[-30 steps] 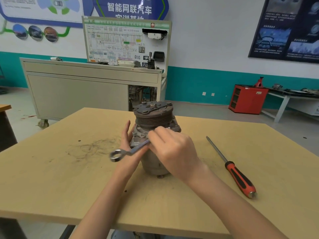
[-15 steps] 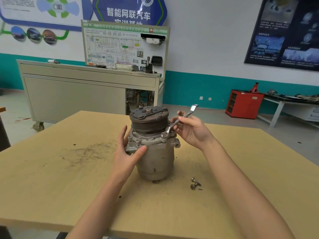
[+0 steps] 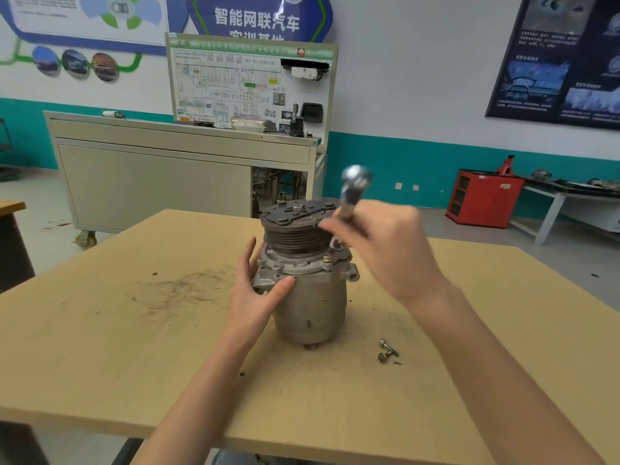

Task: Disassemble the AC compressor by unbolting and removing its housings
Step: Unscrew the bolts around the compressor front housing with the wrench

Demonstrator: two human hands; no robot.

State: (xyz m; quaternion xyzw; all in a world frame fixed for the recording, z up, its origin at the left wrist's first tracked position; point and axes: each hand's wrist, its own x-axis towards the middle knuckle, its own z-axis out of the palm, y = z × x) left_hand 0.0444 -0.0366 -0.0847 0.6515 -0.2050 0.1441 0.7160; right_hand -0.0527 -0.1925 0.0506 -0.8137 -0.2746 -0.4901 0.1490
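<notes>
A grey AC compressor (image 3: 310,303) stands upright on the wooden table (image 3: 134,364), its dark ribbed pulley (image 3: 295,236) on top. My left hand (image 3: 256,293) holds the compressor's left side, thumb pressed on the flange. My right hand (image 3: 382,250), blurred, grips a silver wrench (image 3: 352,189) at the flange's right rear; the wrench's free end points up. A bolt head (image 3: 327,258) sticks up from the flange. Two loose bolts (image 3: 387,351) lie on the table right of the compressor's base.
Dark scuff marks (image 3: 181,290) stain the table to the left. Behind the table stand a grey cabinet on casters (image 3: 151,182) with a wiring display board (image 3: 248,85), a red cabinet (image 3: 483,199) and a bench (image 3: 570,196) at the right.
The wrench sat at the compressor's front left a second ago, then moved to the right rear of the flange. Its handle has now swung up. The screwdriver is gone from view.
</notes>
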